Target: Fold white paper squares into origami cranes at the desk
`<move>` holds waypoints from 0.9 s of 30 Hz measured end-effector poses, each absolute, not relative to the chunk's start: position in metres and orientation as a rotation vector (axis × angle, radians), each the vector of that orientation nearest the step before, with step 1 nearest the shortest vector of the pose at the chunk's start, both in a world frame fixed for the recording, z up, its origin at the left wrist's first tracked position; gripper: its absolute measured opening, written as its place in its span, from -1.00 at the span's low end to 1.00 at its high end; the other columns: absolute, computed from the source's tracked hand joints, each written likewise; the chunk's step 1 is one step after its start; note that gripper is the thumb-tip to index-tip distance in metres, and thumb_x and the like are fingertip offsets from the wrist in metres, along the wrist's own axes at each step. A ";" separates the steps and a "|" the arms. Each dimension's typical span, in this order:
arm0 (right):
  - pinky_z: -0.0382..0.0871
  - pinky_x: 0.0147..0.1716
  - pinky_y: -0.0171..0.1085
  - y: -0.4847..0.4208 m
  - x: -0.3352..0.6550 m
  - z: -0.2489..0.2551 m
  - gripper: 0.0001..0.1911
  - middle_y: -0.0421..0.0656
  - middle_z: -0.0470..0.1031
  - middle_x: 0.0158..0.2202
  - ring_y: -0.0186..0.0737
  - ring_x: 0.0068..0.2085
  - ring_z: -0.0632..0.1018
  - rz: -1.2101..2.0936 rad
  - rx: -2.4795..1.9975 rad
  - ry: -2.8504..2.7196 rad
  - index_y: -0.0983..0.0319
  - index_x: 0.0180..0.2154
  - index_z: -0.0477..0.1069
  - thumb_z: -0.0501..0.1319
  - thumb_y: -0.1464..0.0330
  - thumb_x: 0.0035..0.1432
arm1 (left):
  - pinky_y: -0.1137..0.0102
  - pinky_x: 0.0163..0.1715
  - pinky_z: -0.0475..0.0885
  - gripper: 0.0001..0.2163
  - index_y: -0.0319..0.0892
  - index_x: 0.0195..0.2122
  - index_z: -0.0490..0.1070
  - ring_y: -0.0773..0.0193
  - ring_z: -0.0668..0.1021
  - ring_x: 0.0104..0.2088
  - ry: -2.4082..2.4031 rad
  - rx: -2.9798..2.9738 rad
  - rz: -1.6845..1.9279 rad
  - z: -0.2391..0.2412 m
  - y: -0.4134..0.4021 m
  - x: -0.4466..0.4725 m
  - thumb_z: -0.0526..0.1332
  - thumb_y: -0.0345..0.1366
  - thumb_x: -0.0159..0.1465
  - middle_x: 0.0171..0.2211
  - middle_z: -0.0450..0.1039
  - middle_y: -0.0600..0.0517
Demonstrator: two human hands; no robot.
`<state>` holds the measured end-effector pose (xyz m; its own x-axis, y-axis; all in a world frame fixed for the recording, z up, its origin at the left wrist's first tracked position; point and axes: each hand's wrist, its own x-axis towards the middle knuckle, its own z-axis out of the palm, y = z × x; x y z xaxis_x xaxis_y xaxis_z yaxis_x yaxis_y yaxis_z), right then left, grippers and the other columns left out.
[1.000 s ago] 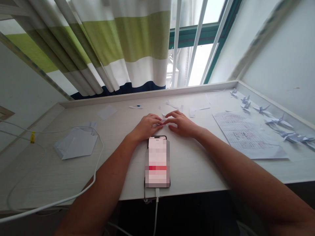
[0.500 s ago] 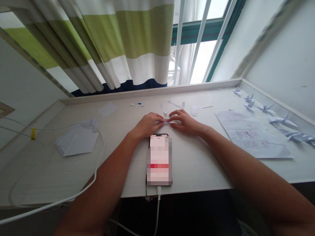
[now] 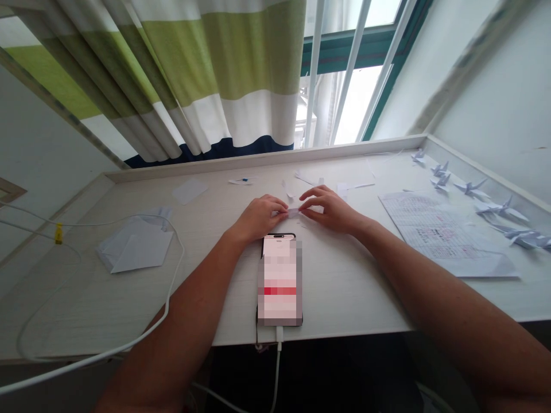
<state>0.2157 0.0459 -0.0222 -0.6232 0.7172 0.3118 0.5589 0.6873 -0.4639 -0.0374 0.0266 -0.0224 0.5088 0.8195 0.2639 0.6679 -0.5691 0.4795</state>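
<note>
Between my two hands, just beyond the phone, lies a small piece of folded white paper [image 3: 293, 213]. My left hand [image 3: 263, 215] pinches its left end between thumb and fingers. On its right end, the thumb and index finger of my right hand [image 3: 329, 211] close in a pinch, while the other fingers stay raised. The paper's folds are too small to make out. A phone [image 3: 279, 281] with a lit screen lies flat below my left hand, plugged into a white cable.
Several folded paper cranes [image 3: 471, 186] line the desk's right edge, beside written sheets [image 3: 443, 235]. Paper strips [image 3: 306, 178] lie beyond my hands. More white paper [image 3: 142, 246] rests at the left, near a looping white cable [image 3: 183, 252]. A raised rim [image 3: 206, 167] borders the back.
My right hand has shifted slightly right, and its thumb and index finger have come together on the paper's right end. More of the paper shows between my hands. My left hand stays in place.
</note>
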 end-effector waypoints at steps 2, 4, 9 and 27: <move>0.40 0.17 0.19 0.048 0.218 -0.023 -0.84 -0.06 0.61 0.04 0.11 0.13 0.49 0.442 -0.997 -2.421 0.07 -0.17 0.69 0.30 0.31 0.33 | 0.13 0.17 0.45 -0.84 -0.03 -0.17 0.69 0.09 0.60 0.05 1.246 2.430 0.676 -0.023 0.027 -0.038 0.28 -0.20 0.40 -0.03 0.68 0.03; 0.41 0.16 0.17 0.048 0.219 -0.023 -0.85 -0.04 0.61 0.04 0.12 0.13 0.49 0.465 -0.998 -2.427 0.08 -0.16 0.69 0.32 0.31 0.31 | 0.14 0.16 0.46 -0.83 -0.04 -0.16 0.69 0.10 0.60 0.04 1.240 2.440 0.682 -0.023 0.027 -0.037 0.28 -0.21 0.40 -0.03 0.68 0.03; 0.42 0.15 0.14 0.046 0.216 -0.024 -0.85 -0.02 0.62 -0.01 0.10 0.11 0.50 0.510 -0.986 -2.405 0.11 -0.18 0.69 0.31 0.31 0.30 | 0.13 0.20 0.43 -0.84 -0.06 -0.22 0.68 0.10 0.59 0.07 1.161 2.516 0.715 -0.024 0.029 -0.035 0.27 -0.28 0.41 -0.03 0.68 0.01; 0.52 -0.01 -0.02 0.041 0.207 -0.021 -0.85 -0.09 0.68 -0.14 -0.04 -0.09 0.65 0.588 -1.082 -2.316 0.13 -0.12 0.63 0.30 0.31 0.30 | 0.22 0.04 0.51 -0.79 -0.03 -0.03 0.63 0.13 0.62 -0.08 1.320 2.250 0.742 -0.022 0.022 -0.035 0.33 -0.22 0.32 -0.09 0.63 -0.01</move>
<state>0.2070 0.0407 -0.0209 -0.5504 0.7917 0.2651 0.5694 0.5882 -0.5743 -0.0351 0.0217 -0.0225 0.4050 0.8848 0.2306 0.6568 -0.4570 0.5998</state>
